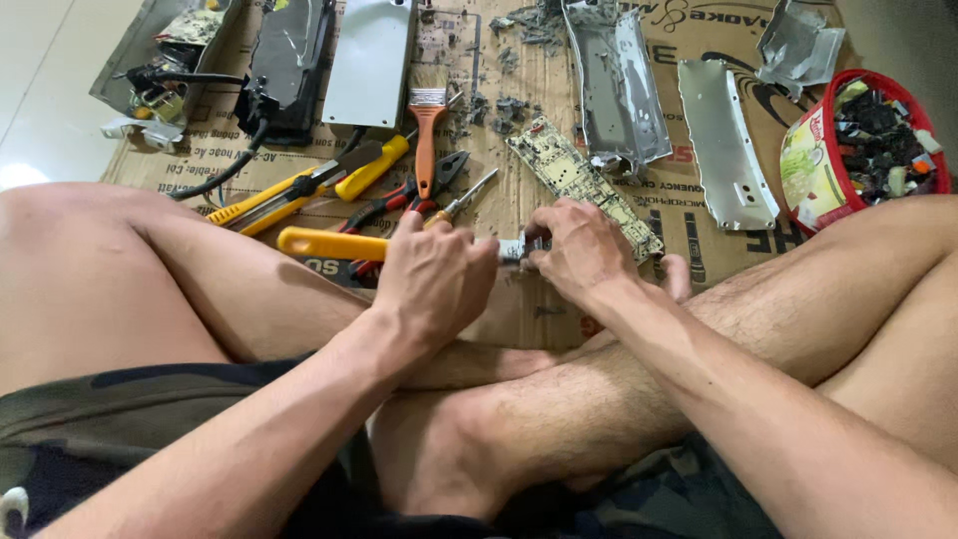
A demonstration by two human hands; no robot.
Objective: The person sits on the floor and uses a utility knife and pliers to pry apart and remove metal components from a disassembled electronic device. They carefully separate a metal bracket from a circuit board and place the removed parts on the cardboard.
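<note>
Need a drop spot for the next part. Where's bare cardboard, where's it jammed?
Free: the strip of cardboard between the circuit board and the flat metal plate. Crowded: tools fan out left of the left hand, namely yellow-handled tools, pliers and a brush. Debris litters the top centre. The red basket is full.

Around the brown cardboard sheet we see a yellow-handled tool at its near edge, an orange-handled brush farther up, red-and-black pliers between them, a pale green circuit board, silver metal plates and a red-rimmed basket rightward.
</note>
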